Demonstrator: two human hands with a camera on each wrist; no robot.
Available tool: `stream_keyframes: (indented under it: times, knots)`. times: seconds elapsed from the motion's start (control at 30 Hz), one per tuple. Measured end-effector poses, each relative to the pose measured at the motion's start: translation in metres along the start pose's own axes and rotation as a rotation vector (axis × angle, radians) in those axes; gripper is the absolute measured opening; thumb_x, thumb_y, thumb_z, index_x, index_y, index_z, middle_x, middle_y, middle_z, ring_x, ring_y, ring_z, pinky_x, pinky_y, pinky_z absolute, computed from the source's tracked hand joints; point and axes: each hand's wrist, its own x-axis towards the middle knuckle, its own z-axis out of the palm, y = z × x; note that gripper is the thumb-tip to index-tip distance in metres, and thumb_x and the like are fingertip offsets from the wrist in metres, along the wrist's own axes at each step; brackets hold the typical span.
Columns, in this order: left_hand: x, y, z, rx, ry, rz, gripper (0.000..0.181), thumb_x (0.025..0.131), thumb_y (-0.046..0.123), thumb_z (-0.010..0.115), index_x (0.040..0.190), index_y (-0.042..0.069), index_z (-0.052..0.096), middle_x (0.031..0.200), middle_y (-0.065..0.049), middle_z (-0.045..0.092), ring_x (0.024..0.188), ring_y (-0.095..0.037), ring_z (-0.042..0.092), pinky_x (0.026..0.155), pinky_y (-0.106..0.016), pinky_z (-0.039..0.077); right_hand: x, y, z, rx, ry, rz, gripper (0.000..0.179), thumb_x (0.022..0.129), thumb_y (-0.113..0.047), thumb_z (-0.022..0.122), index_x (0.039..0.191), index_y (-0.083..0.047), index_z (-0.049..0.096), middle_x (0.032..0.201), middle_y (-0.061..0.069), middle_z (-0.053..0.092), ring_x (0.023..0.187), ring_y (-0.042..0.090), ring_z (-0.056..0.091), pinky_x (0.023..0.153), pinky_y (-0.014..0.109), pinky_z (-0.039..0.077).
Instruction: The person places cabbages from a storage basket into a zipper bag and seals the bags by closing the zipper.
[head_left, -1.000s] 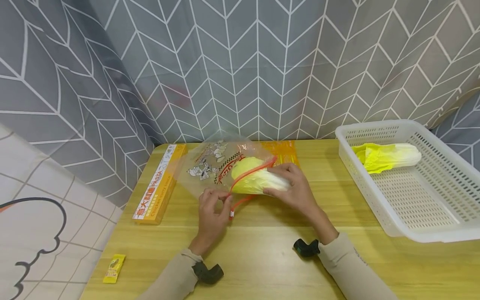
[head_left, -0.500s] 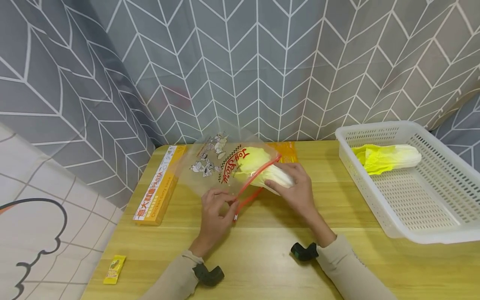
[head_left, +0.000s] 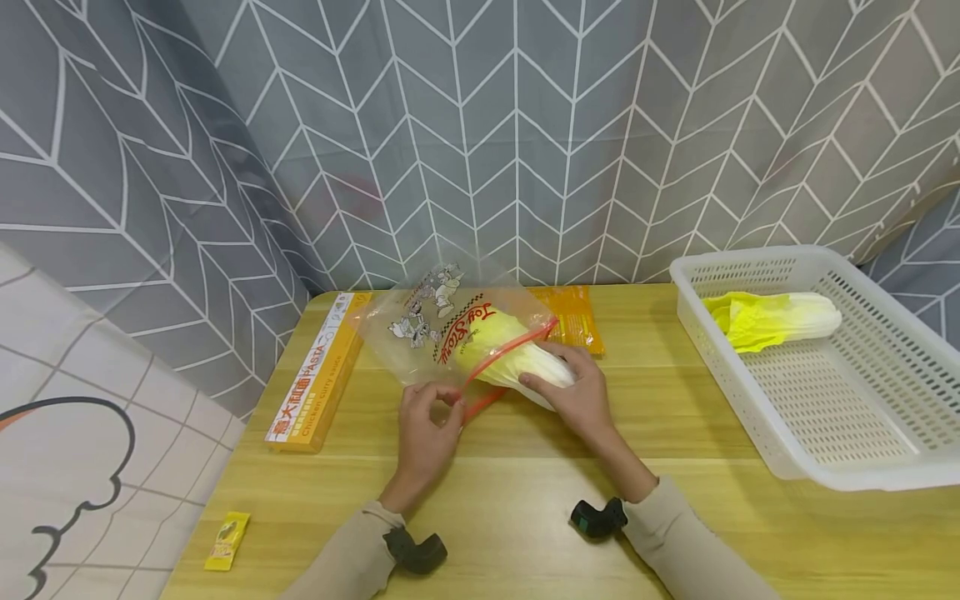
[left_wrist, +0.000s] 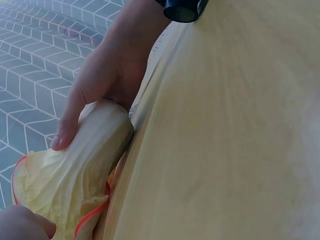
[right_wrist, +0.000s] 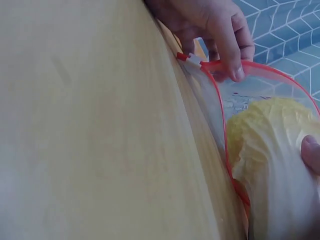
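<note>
In the head view, my left hand [head_left: 427, 437] pinches the edge of a clear zip bag [head_left: 397, 342] with red closure strips and printed cartoon figures. My right hand [head_left: 576, 396] grips the white stem end of a napa cabbage [head_left: 542, 375]. The cabbage's yellow leafy end lies inside the bag, while its stem sticks out through the parted mouth. A white slider [right_wrist: 193, 60] shows beside my left fingers in the right wrist view. From the left wrist side, my right thumb lies along the cabbage [left_wrist: 75, 170], and the red strips pass on both sides of it.
At the right stands a white perforated basket [head_left: 787, 442] with another napa cabbage [head_left: 806, 315] inside. A pasta box [head_left: 318, 375] lies left of the bag, and an orange packet [head_left: 573, 317] lies behind it. A small yellow packet [head_left: 227, 542] is near the left table edge.
The cabbage and my right hand have shifted slightly left and toward me, with the cabbage a little deeper in the bag. More of the orange packet shows. My left hand keeps its pinch.
</note>
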Motion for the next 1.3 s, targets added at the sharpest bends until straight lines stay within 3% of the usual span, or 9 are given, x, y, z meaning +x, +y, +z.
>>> stream_keyframes:
  times: [0.13,0.33,0.47,0.6,0.73,0.87,1.07,1.3]
  knots:
    - [0.0,0.001,-0.001,-0.006,-0.001,-0.019,0.01,0.083,0.003,0.076,0.089,0.009,0.071,0.087,-0.002,0.067,0.099,-0.016,0.051,0.09,-0.036,0.037,0.001,0.003,-0.006,-0.06,-0.113,-0.031,0.056,0.077,-0.02,0.089,0.129,-0.016,0.069,0.126,0.012,0.064,0.112,0.023,0.054,0.096,0.038,0.038]
    - [-0.001,0.001,0.0,-0.026,0.007,-0.038,0.01,0.083,0.003,0.076,0.09,0.009,0.07,0.089,-0.003,0.066,0.099,-0.017,0.051,0.089,-0.038,0.038,0.009,0.008,-0.032,-0.197,-0.396,-0.133,0.072,0.083,-0.024,0.083,0.148,-0.022,0.053,0.138,0.011,0.055,0.113,0.027,0.053,0.094,0.043,0.042]
    - [-0.001,0.0,0.0,-0.027,0.009,-0.05,0.01,0.084,0.003,0.076,0.09,0.01,0.071,0.09,-0.003,0.066,0.099,-0.017,0.052,0.089,-0.038,0.039,0.014,0.009,-0.046,-0.221,-0.484,-0.138,0.077,0.083,-0.027,0.085,0.151,-0.025,0.049,0.143,0.009,0.054,0.113,0.026,0.054,0.096,0.043,0.044]
    - [0.0,0.0,0.0,-0.029,0.007,-0.054,0.01,0.084,0.005,0.076,0.09,0.01,0.071,0.09,-0.003,0.066,0.099,-0.017,0.052,0.089,-0.037,0.039,0.016,0.008,-0.051,-0.192,-0.482,-0.11,0.072,0.082,-0.025,0.087,0.146,-0.021,0.055,0.141,0.011,0.058,0.105,0.024,0.057,0.089,0.036,0.049]
    - [-0.001,0.0,0.0,-0.032,0.0,-0.055,0.008,0.086,0.007,0.076,0.09,0.011,0.071,0.091,-0.001,0.066,0.098,-0.014,0.051,0.084,-0.034,0.043,0.016,0.006,-0.046,-0.086,-0.434,-0.063,0.063,0.083,-0.019,0.085,0.141,-0.012,0.061,0.135,0.016,0.064,0.094,0.023,0.06,0.076,0.025,0.054]
    - [-0.001,0.0,0.0,-0.045,0.004,-0.008,0.009,0.086,0.007,0.077,0.09,0.012,0.071,0.091,0.0,0.068,0.098,-0.014,0.051,0.079,-0.033,0.045,0.013,0.001,-0.038,0.026,-0.388,-0.007,0.059,0.085,-0.015,0.083,0.14,-0.011,0.061,0.135,0.016,0.064,0.1,0.023,0.061,0.08,0.021,0.055]
    - [-0.001,-0.004,0.002,-0.059,0.032,0.1,0.011,0.084,0.005,0.079,0.089,0.01,0.07,0.091,0.0,0.074,0.101,-0.016,0.052,0.088,-0.034,0.04,0.01,-0.006,-0.032,0.135,-0.315,0.02,0.059,0.086,-0.01,0.079,0.142,-0.008,0.059,0.14,0.017,0.062,0.105,0.018,0.062,0.085,0.019,0.055]
    - [0.0,-0.003,0.001,-0.018,0.026,0.103,0.014,0.082,0.008,0.082,0.088,0.013,0.07,0.093,0.0,0.073,0.101,-0.017,0.052,0.091,-0.034,0.037,0.01,-0.012,-0.033,0.253,-0.282,0.021,0.06,0.086,-0.003,0.077,0.142,-0.005,0.058,0.145,0.018,0.058,0.101,0.013,0.064,0.082,0.023,0.058]
